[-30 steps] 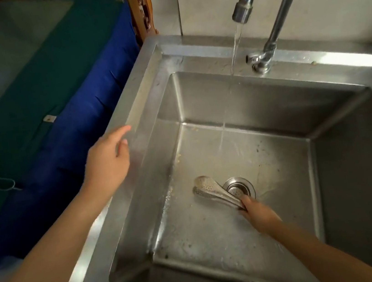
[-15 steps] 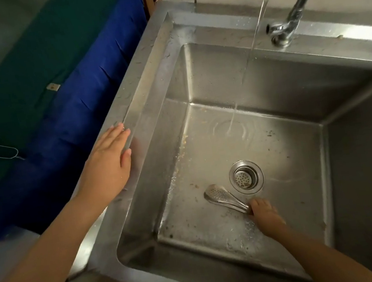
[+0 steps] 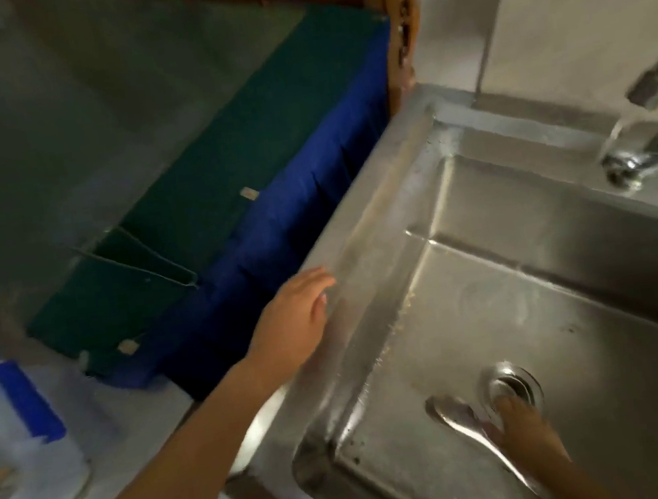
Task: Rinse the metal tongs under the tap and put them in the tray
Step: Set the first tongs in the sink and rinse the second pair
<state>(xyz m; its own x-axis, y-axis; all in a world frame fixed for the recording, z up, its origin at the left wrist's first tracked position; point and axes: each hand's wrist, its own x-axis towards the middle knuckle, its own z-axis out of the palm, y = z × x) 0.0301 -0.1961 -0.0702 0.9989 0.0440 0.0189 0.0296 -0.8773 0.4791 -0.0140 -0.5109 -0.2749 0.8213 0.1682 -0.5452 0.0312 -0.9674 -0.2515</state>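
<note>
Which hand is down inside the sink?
The right hand, down on the sink floor at the tongs; the left hand rests on the rim.

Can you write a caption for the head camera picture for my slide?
Right hand reaches the metal tongs on the sink floor by the drain; left hand rests at the rim.

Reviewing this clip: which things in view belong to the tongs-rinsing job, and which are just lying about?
Job:
metal tongs on the sink floor beside the drain
right hand on the tongs
tap, running
left hand at the sink rim

Lying about:
green cloth
blue cloth
clear plastic container, blurred, at the lower left
</note>
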